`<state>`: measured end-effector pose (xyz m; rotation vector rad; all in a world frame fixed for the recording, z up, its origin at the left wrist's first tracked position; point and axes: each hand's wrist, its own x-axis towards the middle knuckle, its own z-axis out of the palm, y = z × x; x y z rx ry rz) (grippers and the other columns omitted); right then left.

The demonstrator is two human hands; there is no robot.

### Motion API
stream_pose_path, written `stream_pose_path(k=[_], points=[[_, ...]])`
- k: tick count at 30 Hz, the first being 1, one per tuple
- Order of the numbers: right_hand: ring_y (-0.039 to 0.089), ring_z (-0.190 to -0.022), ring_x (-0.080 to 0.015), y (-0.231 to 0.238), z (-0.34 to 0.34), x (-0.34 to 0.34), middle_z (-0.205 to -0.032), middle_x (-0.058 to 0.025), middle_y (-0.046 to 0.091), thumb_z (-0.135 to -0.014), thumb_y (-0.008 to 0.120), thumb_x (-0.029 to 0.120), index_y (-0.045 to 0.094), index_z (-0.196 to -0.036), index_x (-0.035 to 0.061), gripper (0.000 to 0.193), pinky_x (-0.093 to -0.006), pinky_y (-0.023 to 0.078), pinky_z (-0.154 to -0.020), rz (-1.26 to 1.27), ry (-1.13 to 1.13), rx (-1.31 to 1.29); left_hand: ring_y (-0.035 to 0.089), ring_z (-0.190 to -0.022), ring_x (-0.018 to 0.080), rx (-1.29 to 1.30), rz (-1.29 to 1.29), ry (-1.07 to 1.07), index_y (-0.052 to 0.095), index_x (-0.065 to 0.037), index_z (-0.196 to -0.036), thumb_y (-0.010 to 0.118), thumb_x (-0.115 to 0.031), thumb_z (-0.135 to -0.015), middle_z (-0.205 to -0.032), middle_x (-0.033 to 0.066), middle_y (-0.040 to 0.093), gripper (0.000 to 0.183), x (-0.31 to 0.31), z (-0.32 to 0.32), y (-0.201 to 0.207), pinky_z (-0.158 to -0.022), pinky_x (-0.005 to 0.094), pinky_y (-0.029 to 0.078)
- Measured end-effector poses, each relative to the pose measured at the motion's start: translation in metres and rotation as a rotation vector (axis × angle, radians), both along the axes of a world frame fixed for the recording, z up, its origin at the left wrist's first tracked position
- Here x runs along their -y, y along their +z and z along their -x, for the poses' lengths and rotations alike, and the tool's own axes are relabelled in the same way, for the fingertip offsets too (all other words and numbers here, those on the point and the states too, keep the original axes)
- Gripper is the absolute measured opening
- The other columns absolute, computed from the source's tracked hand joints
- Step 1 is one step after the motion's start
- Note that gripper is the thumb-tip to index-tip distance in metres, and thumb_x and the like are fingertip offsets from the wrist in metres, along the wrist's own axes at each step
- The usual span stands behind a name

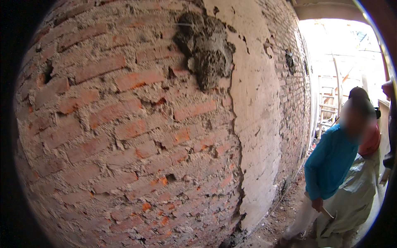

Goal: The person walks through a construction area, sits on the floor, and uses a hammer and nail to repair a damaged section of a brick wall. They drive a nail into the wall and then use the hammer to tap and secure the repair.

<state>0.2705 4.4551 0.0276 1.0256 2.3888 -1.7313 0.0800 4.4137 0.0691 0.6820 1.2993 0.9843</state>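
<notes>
Neither of my hands shows in the head view. A rough red brick wall [124,124] fills most of the picture, very close in front of me. A dark grey lump of wet mortar [206,53] sticks to the wall near the top. To its right runs a vertical strip of pale dried plaster [256,124].
At the right stands a person in a blue shirt [331,161], one hand holding a flat tool [328,213]. Another person in red [370,140] is partly hidden behind. Rubble-strewn ground [285,215] lies along the wall's foot. Bright wooden scaffolding [331,95] shows farther back.
</notes>
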Motion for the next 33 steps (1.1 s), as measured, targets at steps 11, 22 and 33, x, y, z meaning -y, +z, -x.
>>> stream_pose_path(k=[11, 22, 33], points=[[0.064, -0.062, -0.0151, 0.128, 0.068, -0.032, -0.076, -0.0066, 0.069, -0.088, 0.069, 0.031, 0.073, -0.09, 0.0062, 0.025, -0.0318, 0.054, -0.058, 0.222, -0.294, -0.201, 0.055, -0.054, 0.0154, 0.046, -0.172, 0.232, 0.067, -0.004, -0.093, 0.062, -0.023, -0.094, -0.07, 0.0037, 0.065, 0.02, -0.001, 0.038, 0.016, -0.05, 0.0304, 0.045], [0.06, -0.072, -0.0102, 0.294, 0.07, -0.08, -0.077, -0.0039, 0.065, -0.092, 0.068, 0.021, 0.066, -0.095, 0.0022, 0.019, -0.027, 0.05, -0.065, 0.066, -0.519, -0.804, 0.056, -0.063, 0.0117, -0.127, -0.523, 0.651, 0.064, -0.004, -0.091, 0.065, -0.013, -0.091, -0.076, 0.0036, 0.066, 0.009, -0.054, 0.014, 0.19, -0.058, 0.0274, 0.046], [0.064, -0.084, -0.0138, 0.346, 0.053, -0.087, -0.092, -0.0062, 0.067, -0.094, 0.065, 0.011, 0.061, -0.111, -0.003, 0.022, -0.0288, 0.053, -0.077, 0.163, -0.559, -1.105, 0.062, -0.079, 0.0115, -0.428, -0.853, 0.302, 0.062, -0.001, -0.099, 0.063, -0.012, -0.096, -0.086, 0.0043, 0.067, 0.012, -0.077, -0.004, 0.277, -0.072, 0.0279, 0.052]])
